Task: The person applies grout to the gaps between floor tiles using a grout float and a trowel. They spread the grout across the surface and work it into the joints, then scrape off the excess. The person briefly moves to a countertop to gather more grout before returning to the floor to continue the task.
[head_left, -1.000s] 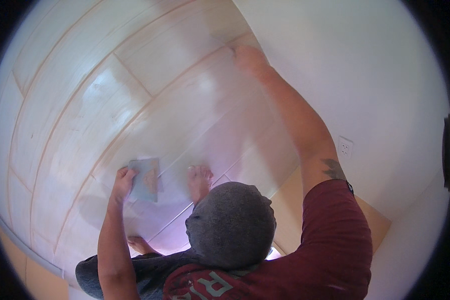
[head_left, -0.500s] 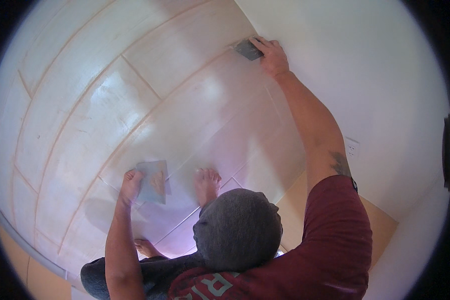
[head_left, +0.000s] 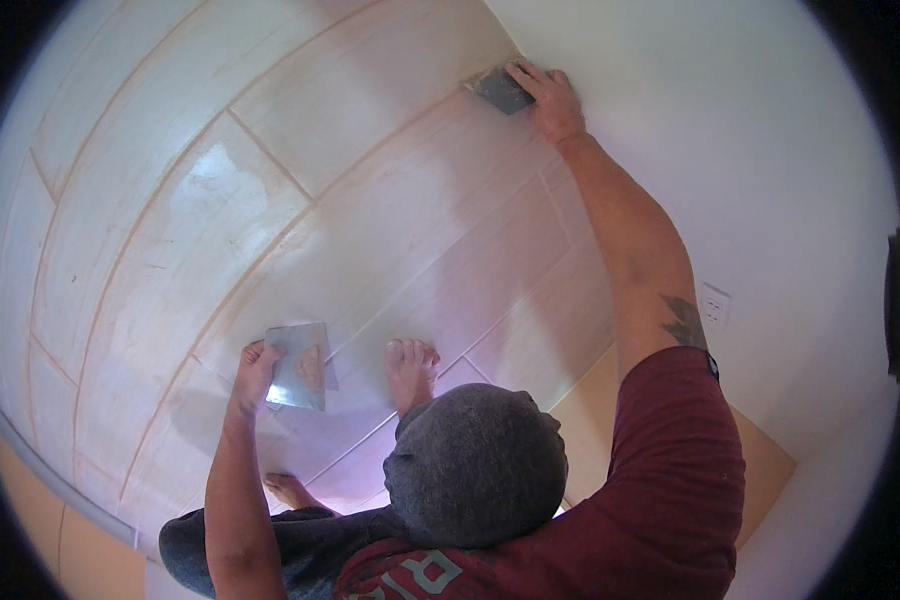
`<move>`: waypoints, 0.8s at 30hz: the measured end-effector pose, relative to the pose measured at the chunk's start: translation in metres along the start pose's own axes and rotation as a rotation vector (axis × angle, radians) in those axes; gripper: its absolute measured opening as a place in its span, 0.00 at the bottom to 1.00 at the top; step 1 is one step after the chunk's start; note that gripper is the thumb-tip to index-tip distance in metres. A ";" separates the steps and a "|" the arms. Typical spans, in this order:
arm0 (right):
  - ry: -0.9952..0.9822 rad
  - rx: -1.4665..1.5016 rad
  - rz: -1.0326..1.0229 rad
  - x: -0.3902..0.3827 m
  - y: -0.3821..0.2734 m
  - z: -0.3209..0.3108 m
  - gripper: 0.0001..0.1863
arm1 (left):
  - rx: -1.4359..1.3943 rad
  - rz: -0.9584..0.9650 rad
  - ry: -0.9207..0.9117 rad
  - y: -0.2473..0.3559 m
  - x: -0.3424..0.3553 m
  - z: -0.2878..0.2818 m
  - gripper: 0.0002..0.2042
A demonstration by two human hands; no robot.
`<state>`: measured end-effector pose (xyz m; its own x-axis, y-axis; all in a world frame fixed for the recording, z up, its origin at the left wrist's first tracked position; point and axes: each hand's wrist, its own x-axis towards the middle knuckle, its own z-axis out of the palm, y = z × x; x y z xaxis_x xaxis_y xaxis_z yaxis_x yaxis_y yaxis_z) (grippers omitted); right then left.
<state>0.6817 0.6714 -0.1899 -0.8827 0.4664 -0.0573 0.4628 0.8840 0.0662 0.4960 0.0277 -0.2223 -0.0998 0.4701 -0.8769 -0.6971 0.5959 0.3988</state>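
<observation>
Right hand (head_left: 552,100) is extended to the far right of the tiled floor (head_left: 170,250), against the white wall (head_left: 750,150). Its fingers are closed over a dark grout float (head_left: 498,90), which is pressed flat onto the floor at the joint where floor meets wall. Left hand (head_left: 255,368) is at the near left, fingers and thumb gripping a flat metal trowel (head_left: 298,365) by its left edge; the blade carries a small smear of tan grout (head_left: 312,366) and is held just above the tiles. A bare foot (head_left: 410,365) rests on the floor just right of the trowel; a second bare foot (head_left: 292,490) lies nearer. Tile joints show tan grout haze. An electrical outlet (head_left: 715,302) sits on the wall at right.
</observation>
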 end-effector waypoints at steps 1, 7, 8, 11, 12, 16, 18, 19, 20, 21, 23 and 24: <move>0.001 0.023 -0.003 0.001 0.002 0.001 0.44 | 0.006 0.025 0.009 0.000 0.000 0.001 0.10; -0.012 0.060 0.012 0.003 0.012 0.015 0.45 | 0.029 0.051 0.024 -0.002 0.003 0.003 0.10; -0.025 0.058 0.029 0.003 0.013 0.019 0.46 | 0.031 0.061 0.019 -0.003 0.005 0.002 0.09; -0.038 0.101 0.037 0.001 0.011 0.023 0.48 | 0.033 0.064 0.029 -0.006 0.008 0.001 0.09; -0.056 0.116 0.064 0.000 0.010 0.021 0.48 | 0.045 0.032 0.041 -0.006 0.009 0.001 0.09; -0.149 0.117 0.070 -0.001 0.003 0.001 0.39 | 0.033 0.050 0.041 -0.005 0.009 0.004 0.09; -0.271 0.122 0.114 0.005 0.000 -0.015 0.29 | 0.002 0.023 0.032 -0.001 0.008 0.006 0.09; -0.246 0.120 0.163 0.010 -0.001 -0.021 0.23 | 0.014 0.036 0.030 0.001 0.007 0.008 0.09; -0.279 0.113 0.233 0.017 -0.001 -0.027 0.19 | 0.017 0.023 0.033 0.003 0.006 0.009 0.09; -0.275 0.116 0.287 0.024 -0.002 -0.031 0.19 | 0.002 -0.021 0.029 0.005 0.005 0.010 0.09; -0.207 0.103 0.294 0.037 -0.001 -0.035 0.19 | 0.029 0.029 0.013 0.010 0.004 0.013 0.09; -0.170 0.088 0.325 0.043 0.000 -0.036 0.21 | 0.021 0.011 0.013 0.012 0.004 0.013 0.09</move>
<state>0.6407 0.6904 -0.1567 -0.6656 0.7153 -0.2128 0.7285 0.6847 0.0229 0.4967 0.0451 -0.2173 -0.1173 0.4682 -0.8758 -0.6810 0.6039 0.4141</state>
